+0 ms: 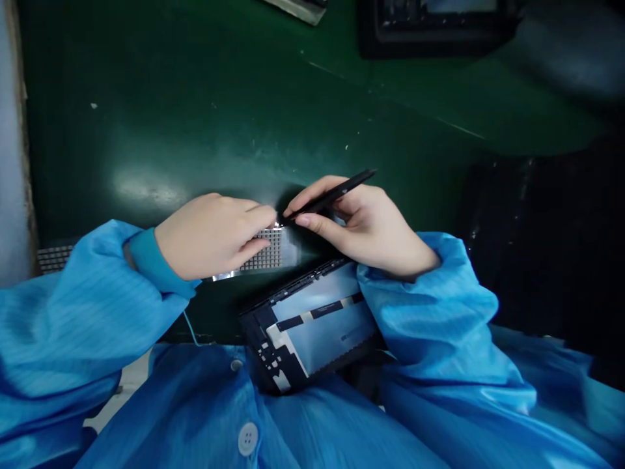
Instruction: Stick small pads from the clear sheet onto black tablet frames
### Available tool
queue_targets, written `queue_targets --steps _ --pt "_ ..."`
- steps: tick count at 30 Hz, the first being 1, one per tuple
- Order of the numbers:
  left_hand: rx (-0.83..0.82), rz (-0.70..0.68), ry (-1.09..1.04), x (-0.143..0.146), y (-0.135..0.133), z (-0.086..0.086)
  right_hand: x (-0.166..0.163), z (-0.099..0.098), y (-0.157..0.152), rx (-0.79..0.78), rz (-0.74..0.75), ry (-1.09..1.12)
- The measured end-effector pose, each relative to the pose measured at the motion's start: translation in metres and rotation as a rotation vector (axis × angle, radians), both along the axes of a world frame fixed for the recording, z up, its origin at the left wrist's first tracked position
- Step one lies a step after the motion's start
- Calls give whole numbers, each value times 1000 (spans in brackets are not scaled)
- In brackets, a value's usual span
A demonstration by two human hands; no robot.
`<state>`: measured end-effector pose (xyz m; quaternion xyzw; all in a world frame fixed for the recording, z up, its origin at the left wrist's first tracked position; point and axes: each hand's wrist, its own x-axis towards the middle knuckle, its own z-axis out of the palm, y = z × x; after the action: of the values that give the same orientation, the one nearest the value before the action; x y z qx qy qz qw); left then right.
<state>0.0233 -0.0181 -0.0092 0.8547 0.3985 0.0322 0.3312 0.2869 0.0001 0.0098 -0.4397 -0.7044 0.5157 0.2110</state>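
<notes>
My left hand [212, 233] lies on a shiny sheet of small grey squares [266, 251] on the green table [195, 130], fingers curled and pressing it down. My right hand [364, 225] pinches black tweezers [332, 193] like a pen, their tip at the sheet's upper right corner, next to my left fingertips. A black flat panel with a pale film and tape strips [312, 322] rests tilted at the table's near edge, under my right wrist and against my blue coat.
A black tray [430, 26] stands at the far edge of the table. Dark material [547, 234] covers the right side. Another gridded sheet [53, 257] shows at the left, behind my sleeve. A grey wall edge [12, 163] runs along the left.
</notes>
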Motion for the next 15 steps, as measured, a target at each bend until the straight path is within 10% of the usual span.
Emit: queue_targets --steps 6,11,15 --pt "15 13 14 2 0 2 2 13 -11 -78 -76 68" --pt "48 -34 32 2 0 2 -7 23 -111 -59 -515 194" --pt "77 -44 8 2 1 -1 -28 7 -170 79 -594 156"
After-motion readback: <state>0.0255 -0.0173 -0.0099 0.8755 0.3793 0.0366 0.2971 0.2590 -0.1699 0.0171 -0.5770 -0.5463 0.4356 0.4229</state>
